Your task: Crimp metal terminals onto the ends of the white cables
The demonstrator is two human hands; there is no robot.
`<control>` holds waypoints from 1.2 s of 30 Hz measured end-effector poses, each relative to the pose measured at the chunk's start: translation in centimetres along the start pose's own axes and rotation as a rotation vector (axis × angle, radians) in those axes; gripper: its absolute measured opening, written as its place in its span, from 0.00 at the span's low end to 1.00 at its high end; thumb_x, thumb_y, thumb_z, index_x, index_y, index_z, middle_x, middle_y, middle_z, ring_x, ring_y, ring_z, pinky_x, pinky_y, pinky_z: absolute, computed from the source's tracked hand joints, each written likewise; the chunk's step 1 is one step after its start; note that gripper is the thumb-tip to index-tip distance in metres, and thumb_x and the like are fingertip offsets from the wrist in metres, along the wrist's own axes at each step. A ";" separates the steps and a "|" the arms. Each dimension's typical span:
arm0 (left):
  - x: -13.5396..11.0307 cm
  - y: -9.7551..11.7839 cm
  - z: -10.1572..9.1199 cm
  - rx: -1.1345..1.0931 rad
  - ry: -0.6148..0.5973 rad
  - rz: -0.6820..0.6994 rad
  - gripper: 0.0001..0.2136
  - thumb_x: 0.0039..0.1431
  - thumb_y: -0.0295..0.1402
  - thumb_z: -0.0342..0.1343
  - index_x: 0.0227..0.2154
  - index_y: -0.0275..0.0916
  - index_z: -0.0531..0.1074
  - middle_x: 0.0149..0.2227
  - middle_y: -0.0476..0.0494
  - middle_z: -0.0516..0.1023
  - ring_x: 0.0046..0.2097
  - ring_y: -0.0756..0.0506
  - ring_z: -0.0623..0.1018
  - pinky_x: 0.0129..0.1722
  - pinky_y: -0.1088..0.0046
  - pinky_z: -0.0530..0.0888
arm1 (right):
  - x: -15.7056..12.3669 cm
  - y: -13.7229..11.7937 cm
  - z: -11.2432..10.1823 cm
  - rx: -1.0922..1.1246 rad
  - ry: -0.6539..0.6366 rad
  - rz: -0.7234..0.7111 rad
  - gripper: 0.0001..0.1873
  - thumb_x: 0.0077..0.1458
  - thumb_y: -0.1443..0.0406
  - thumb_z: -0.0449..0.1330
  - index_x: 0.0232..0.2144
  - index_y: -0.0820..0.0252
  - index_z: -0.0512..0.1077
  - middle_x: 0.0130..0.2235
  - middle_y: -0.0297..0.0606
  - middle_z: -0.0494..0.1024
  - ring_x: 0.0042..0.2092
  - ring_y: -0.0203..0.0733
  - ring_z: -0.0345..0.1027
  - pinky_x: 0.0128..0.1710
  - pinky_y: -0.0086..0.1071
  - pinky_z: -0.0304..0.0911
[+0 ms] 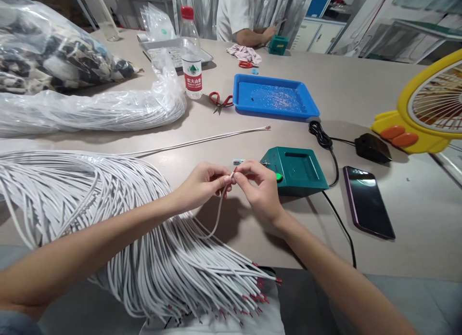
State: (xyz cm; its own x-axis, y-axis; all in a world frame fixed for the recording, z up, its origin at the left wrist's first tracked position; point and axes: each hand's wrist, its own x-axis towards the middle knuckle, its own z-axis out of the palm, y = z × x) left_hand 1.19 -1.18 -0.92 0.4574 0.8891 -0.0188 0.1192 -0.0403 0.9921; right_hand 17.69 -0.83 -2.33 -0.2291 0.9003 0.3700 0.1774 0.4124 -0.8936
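- Our left hand (pixel 207 185) and right hand (pixel 260 181) both pinch one white cable (pixel 219 210) near its red tip (pixel 235 170), just left of the green device (pixel 296 181).
- We read 农夫山 on the label (pixel 193 80) of the red-capped bottle (pixel 190 53); its smaller print is hard to make out.
- Our blue tray (pixel 274 113) holds fine scraps (pixel 283 98).
- Our clear bag (pixel 168 80) encloses a pale bundle (pixel 108 116).

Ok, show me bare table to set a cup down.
Free: the stretch between the blue tray and the yellow fan, and the patch right of the phone. Crowded: the left side, under white cables and a plastic-wrapped bundle, and around the right hand and green device.
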 end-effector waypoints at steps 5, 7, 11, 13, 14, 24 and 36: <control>-0.2 -0.2 -0.1 0.234 0.022 0.139 0.12 0.60 0.35 0.51 0.26 0.33 0.73 0.23 0.45 0.74 0.25 0.52 0.71 0.26 0.76 0.67 | -0.3 -0.4 -0.3 -0.185 0.016 -0.187 0.06 0.51 0.70 0.57 0.23 0.59 0.69 0.27 0.35 0.68 0.30 0.36 0.59 0.30 0.33 0.56; -0.1 -0.7 -0.8 0.574 0.113 0.364 0.10 0.60 0.30 0.50 0.29 0.35 0.75 0.25 0.44 0.76 0.29 0.50 0.73 0.30 0.74 0.67 | -0.4 -0.6 0.0 -0.007 -0.012 -0.028 0.06 0.50 0.68 0.57 0.22 0.59 0.68 0.25 0.33 0.65 0.27 0.34 0.55 0.27 0.31 0.52; 0.1 -1.5 -2.3 1.047 0.245 0.874 0.10 0.57 0.22 0.51 0.34 0.40 0.75 0.31 0.47 0.79 0.38 0.48 0.74 0.35 0.72 0.66 | -1.0 -1.7 0.8 0.691 -0.126 0.566 0.10 0.47 0.64 0.58 0.20 0.61 0.62 0.22 0.30 0.58 0.24 0.31 0.49 0.23 0.27 0.45; 0.2 -1.3 -2.3 1.006 0.282 0.949 0.09 0.55 0.22 0.52 0.33 0.39 0.75 0.28 0.48 0.79 0.35 0.48 0.73 0.33 0.73 0.65 | -1.2 -2.5 1.0 0.933 -0.209 0.781 0.09 0.46 0.64 0.59 0.21 0.61 0.61 0.24 0.30 0.58 0.25 0.30 0.49 0.21 0.26 0.43; 0.2 -1.1 -2.1 0.915 0.292 0.904 0.08 0.55 0.22 0.53 0.31 0.38 0.75 0.27 0.47 0.78 0.33 0.49 0.73 0.32 0.73 0.65 | -1.3 -2.7 1.0 0.976 -0.238 0.821 0.09 0.46 0.64 0.58 0.22 0.61 0.61 0.24 0.30 0.58 0.25 0.30 0.49 0.21 0.25 0.42; 0.3 0.2 -1.4 -0.505 0.049 -0.294 0.10 0.46 0.34 0.63 0.25 0.30 0.75 0.22 0.47 0.70 0.21 0.57 0.61 0.22 0.79 0.56 | -0.2 -0.3 -0.8 -0.514 0.129 -0.361 0.14 0.56 0.70 0.56 0.45 0.55 0.70 0.39 0.39 0.70 0.34 0.35 0.64 0.31 0.30 0.61; 0.4 0.0 -1.5 -0.564 -0.074 -0.420 0.08 0.46 0.30 0.61 0.20 0.29 0.73 0.22 0.47 0.69 0.22 0.57 0.60 0.21 0.80 0.54 | 0.2 0.4 -1.3 -0.886 -0.049 -0.691 0.11 0.54 0.73 0.58 0.40 0.59 0.71 0.38 0.38 0.75 0.36 0.37 0.64 0.33 0.29 0.61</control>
State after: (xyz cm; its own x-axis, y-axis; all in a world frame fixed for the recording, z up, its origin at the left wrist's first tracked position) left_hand 0.03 -0.15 -0.74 0.5338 0.7437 -0.4024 -0.1676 0.5594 0.8117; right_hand 18.99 -0.35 -2.27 -0.5754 0.4423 0.6880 0.6110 0.7917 0.0020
